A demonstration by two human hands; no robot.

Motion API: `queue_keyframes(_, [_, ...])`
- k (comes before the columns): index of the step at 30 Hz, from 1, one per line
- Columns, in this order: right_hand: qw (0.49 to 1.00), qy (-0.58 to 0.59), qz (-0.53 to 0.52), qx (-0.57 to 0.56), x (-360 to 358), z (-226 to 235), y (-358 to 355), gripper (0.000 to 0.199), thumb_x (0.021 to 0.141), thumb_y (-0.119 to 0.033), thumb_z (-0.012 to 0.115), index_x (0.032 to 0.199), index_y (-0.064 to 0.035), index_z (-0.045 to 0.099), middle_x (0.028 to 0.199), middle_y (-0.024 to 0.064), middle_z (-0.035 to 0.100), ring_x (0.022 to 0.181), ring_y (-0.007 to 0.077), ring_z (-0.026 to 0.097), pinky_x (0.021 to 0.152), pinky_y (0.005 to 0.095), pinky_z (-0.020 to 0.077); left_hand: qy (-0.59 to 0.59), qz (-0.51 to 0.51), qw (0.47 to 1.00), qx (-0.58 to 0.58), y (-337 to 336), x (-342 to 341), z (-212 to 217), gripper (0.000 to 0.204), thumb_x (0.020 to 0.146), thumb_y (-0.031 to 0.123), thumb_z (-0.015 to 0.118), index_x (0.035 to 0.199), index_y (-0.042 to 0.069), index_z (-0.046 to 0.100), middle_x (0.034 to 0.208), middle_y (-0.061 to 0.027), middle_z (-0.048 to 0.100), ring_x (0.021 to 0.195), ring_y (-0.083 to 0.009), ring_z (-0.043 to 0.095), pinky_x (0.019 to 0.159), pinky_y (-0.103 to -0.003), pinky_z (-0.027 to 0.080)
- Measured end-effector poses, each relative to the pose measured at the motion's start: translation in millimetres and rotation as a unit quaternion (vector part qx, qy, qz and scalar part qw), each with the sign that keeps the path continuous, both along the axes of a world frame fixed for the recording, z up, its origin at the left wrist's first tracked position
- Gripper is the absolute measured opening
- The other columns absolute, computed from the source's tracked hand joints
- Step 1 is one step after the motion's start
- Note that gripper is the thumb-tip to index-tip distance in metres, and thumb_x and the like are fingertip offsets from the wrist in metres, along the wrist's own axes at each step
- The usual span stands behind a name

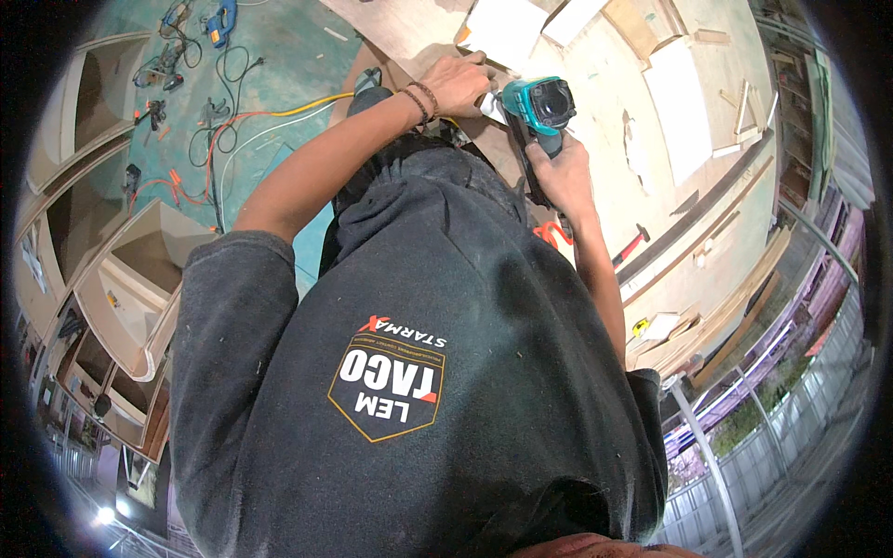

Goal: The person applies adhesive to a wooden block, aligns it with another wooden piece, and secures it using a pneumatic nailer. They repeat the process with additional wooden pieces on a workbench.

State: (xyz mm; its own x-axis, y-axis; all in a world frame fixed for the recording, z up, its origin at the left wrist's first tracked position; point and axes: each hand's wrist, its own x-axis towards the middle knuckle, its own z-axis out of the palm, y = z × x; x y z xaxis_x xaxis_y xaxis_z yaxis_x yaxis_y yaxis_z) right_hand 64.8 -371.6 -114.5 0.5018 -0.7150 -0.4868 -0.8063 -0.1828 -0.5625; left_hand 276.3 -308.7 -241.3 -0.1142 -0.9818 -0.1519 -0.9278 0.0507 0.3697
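Observation:
My right hand [561,174] grips the handle of a teal and black cordless drill [539,112], its head pointing toward the top of the picture. My left hand [457,82], with bead bracelets on the wrist, rests flat on a brown wooden board [409,51] just left of the drill's head, fingers beside a small white piece [486,104]. Whether that hand holds the white piece is unclear. My dark shirt fills the lower middle of the view and hides what lies under the drill.
White panels [679,102] and wood offcuts lie on a pale sheet at the right, with a red-handled hammer [631,245] near my right forearm. Tools and tangled cords [219,130] cover the green floor at left. Curved wooden cabinet frames [130,279] stand at the far left.

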Motion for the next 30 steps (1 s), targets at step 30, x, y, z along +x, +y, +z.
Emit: queue_keyframes(30, [0.990, -0.022, -0.135, -0.017, -59, 12, 3, 0.031, 0.085, -0.017, 0.068, 0.102, 0.0094, 0.067, 0.071, 0.0088, 0.066, 0.059, 0.0160, 0.061, 0.059, 0.0328, 0.0498, 0.034, 0.001, 0.999, 0.019, 4, 1, 10, 0.050, 0.077, 0.035, 0.079, 0.121, 0.012, 0.071, 0.118, -0.0036, 0.067, 0.121, -0.0231, 0.056, 0.097, -0.039, 0.054])
